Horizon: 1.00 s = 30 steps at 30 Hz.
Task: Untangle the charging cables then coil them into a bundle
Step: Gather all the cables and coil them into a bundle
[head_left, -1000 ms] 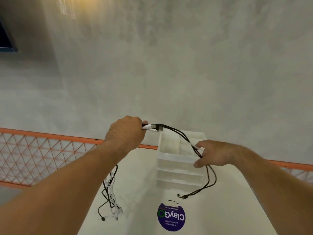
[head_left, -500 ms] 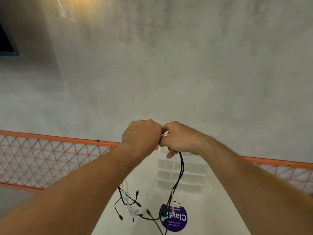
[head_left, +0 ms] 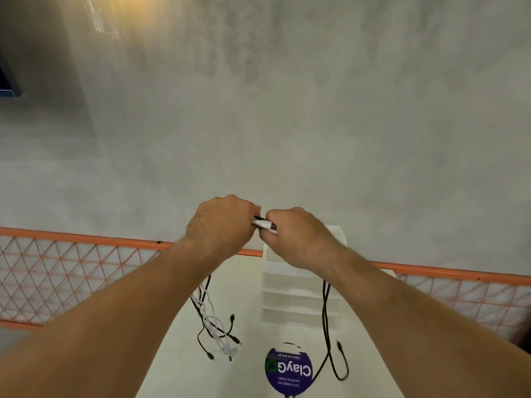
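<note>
My left hand (head_left: 221, 222) and my right hand (head_left: 298, 237) are held up side by side above the table, both curled round the charging cables. White and black plug ends (head_left: 264, 224) show in the small gap between the fists. Under my left forearm a mixed strand of black and white cables (head_left: 212, 323) hangs down, with several connectors dangling near the tabletop. A black cable (head_left: 327, 320) drops from under my right wrist and loops low on the right.
A white stacked drawer organiser (head_left: 290, 300) stands on the white table (head_left: 250, 369) just behind my hands. A round purple sticker (head_left: 288, 372) lies on the table near me. An orange mesh railing (head_left: 71, 271) runs behind, with a grey concrete wall beyond.
A second ago my hands were apart with the black cable stretched between them. They came together, and the black cable now hangs further right under my right wrist.
</note>
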{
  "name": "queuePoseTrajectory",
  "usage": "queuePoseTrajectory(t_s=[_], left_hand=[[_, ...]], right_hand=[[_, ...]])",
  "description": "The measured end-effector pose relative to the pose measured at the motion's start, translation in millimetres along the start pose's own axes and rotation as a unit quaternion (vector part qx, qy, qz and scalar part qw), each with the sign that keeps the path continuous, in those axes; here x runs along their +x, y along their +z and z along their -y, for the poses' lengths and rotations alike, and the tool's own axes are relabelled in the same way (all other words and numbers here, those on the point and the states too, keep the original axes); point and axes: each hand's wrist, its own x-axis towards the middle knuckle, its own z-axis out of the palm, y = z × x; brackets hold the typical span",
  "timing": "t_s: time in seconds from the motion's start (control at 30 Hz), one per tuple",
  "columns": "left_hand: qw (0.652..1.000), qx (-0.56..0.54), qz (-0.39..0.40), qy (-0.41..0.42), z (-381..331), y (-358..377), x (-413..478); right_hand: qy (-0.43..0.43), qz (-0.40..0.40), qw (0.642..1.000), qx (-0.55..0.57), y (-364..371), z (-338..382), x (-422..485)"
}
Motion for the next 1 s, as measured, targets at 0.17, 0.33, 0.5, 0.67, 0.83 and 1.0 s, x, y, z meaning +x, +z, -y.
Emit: queuePoseTrajectory(t_s=[0.17,0.33,0.5,0.67,0.83,1.0], left_hand=[[0.999,-0.01,0.051,-0.006,0.6,3.9,-4.3],[0.989,-0.122,0.082,-0.015,-7.4,4.7,1.2],[0.977,-0.211,0.02,-0.011,-12.7,10.5,3.4],[0.983,-0.185,-0.011,-0.008,-22.2,16.2,3.5],[0.991,-0.126,-0.04,-0.019,-6.0,13.1,8.1],[0.983,-0.171,-0.042,-0.056,6.3,19.0,2.0]], right_hand=[[-0.024,0.034,0.991,-0.125,-6.2,4.4,3.0],[-0.025,0.054,0.985,-0.165,-1.2,10.2,11.4],[0.007,0.067,0.982,-0.178,-9.6,13.8,16.8],[0.005,0.052,0.99,-0.133,-20.5,6.9,18.5],[0.036,0.069,0.994,-0.073,-29.6,-12.2,5.1],[0.066,0.031,0.994,-0.081,-26.6,-28.7,1.2]])
